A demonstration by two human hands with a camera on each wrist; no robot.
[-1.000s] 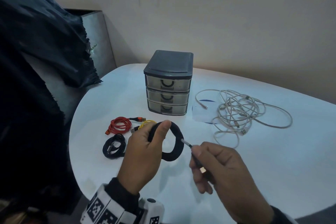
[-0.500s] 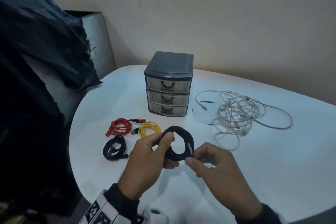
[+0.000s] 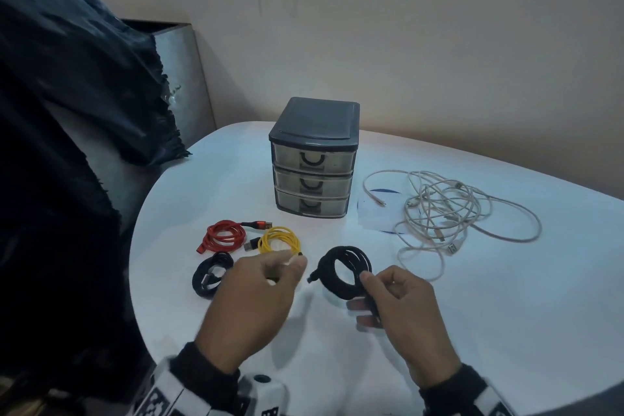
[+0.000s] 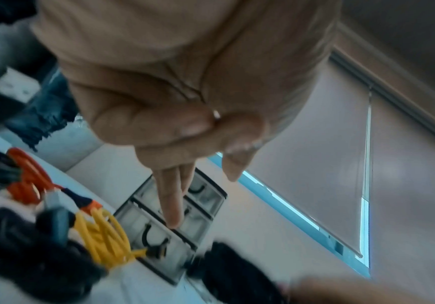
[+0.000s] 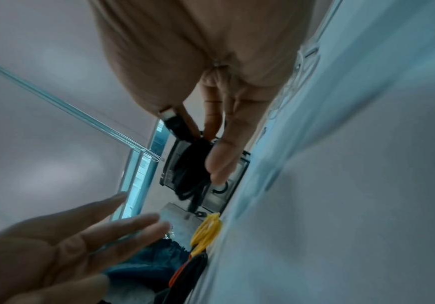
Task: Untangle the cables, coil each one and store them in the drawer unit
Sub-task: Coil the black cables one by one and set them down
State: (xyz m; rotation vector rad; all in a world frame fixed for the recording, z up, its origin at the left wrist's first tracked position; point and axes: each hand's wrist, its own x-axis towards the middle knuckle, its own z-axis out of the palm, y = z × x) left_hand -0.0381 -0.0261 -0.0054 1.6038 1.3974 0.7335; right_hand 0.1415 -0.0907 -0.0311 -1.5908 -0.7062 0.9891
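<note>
in the head view we see our right hand (image 3: 401,306) at lower centre right, its fingers (image 3: 366,279) curled on the black coil (image 3: 341,272), which hangs just left of the thumb above the white surface (image 3: 506,297). our left hand (image 3: 251,294), lower centre, holds nothing, its fingers loosely spread apart. the yellow coil (image 3: 278,240), red coil (image 3: 224,235) and a second dark coil (image 3: 211,273) lie left of centre, near the curved left edge. the drawer unit (image 3: 314,159) stands at centre, all three drawers closed, with the tangled white cables (image 3: 445,209) to its right. a beige wall runs behind; bare surface lies at lower right.

in the left wrist view our left hand (image 4: 185,102) fills the top, fingers (image 4: 172,205) straight, pointing toward the drawer unit (image 4: 175,224); the yellow coil (image 4: 102,232) sits at lower left.

in the right wrist view our right hand (image 5: 211,82) pinches the black coil (image 5: 190,166), a plug end by the thumb; our left hand (image 5: 55,246) spreads at lower left.
</note>
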